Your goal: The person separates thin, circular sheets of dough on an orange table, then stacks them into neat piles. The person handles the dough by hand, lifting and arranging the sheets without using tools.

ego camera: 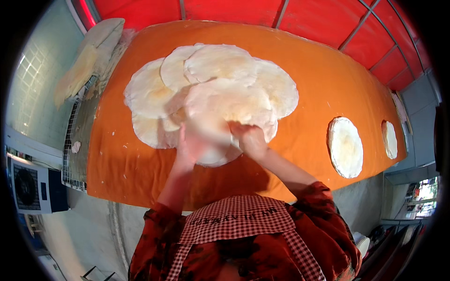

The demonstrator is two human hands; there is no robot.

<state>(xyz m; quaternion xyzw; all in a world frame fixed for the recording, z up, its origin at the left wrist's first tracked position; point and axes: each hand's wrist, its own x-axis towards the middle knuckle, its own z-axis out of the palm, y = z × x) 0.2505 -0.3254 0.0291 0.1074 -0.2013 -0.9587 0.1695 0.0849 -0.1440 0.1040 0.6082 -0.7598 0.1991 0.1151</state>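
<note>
A round flatbread (pixel 208 127), blurred by motion, is between my two hands above a spread of overlapping pale flatbreads (pixel 225 63). My right hand (pixel 251 138) is curled at its right edge, fingers closed and seeming to grip it. On the other side, my left hand (pixel 188 149) has its thumb raised and its palm turned toward the bread. Its fingers are blurred or hidden, so how firmly it holds cannot be seen. Below the hands, part of another flatbread (pixel 212 159) shows at the near edge of the pile.
An orange cloth (pixel 309 87) covers the wide table. Two separate flatbreads lie at the right, one closer (pixel 346 147) and one by the edge (pixel 390 139). At the left stand a wire rack (pixel 72 140) and folded pale cloth (pixel 93 52). Red panels (pixel 228 12) border the far side.
</note>
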